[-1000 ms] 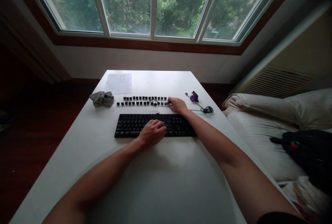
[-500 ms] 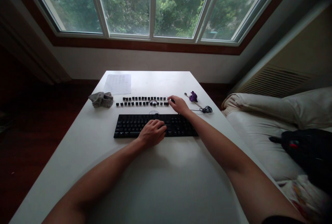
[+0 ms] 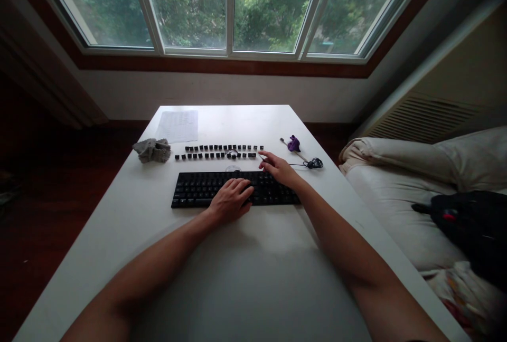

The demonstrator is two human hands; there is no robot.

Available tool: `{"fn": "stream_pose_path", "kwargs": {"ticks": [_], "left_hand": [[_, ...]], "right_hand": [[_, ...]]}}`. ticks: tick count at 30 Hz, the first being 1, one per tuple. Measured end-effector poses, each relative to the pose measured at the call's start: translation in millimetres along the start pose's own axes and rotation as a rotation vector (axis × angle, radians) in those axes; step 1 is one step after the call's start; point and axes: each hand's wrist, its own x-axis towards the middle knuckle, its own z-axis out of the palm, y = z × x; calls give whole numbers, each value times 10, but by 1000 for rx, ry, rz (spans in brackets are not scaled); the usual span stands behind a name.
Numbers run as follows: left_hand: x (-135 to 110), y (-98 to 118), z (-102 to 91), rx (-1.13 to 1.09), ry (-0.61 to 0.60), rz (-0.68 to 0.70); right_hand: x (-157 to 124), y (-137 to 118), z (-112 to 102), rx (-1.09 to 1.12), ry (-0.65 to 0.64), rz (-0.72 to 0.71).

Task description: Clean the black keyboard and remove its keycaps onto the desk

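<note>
A black keyboard (image 3: 198, 190) lies across the white table (image 3: 253, 278). Behind it, two rows of loose black keycaps (image 3: 209, 152) are laid out. My left hand (image 3: 231, 199) rests on the middle of the keyboard with its fingers curled under. My right hand (image 3: 279, 169) hovers over the keyboard's far right corner, just off the right end of the keycap rows. Its fingers are drawn together in a pinch, and what they hold is too small to make out.
A crumpled grey cloth (image 3: 152, 150) and a sheet of paper (image 3: 178, 125) sit at the back left. A purple-tipped tool (image 3: 293, 144) and a coiled black cable (image 3: 313, 163) lie at the back right. A bed with pillows (image 3: 396, 157) and a black bag (image 3: 471, 226) stands on the right.
My right hand has drawn back from the right end of the keycap rows toward the keyboard. My left hand has stayed on the keyboard.
</note>
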Motion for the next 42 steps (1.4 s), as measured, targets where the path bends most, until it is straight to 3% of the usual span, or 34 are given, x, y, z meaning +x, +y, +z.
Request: {"fn": "stream_pose_path", "kwargs": {"ticks": [5,9,15,24,28,36,39,42], "left_hand": [[3,23,34,23,-2,-70],[-1,16,21,49,-36,-70],[-3,-5,-33,57,-49,-63],[-20,-30,-73,52,-63,-47],[-15,-42,-88,69,-87,-39],[-10,-34,-79,62,-92,-41],[-17,-34,-71,54,-92,-46],[-20,-28,-73,68,-108,-49]], "right_hand": [[-14,4,46,328,-44,82],[-15,-38,39,435,-110,84],[-48,-147,32,593,15,169],[-122,-231,61,868,-148,256],[-112,-157,94,851,-93,224],[-65,-54,94,512,235,126],[-40,-34,85,463,257,89],[-14,-6,87,437,200,37]]}}
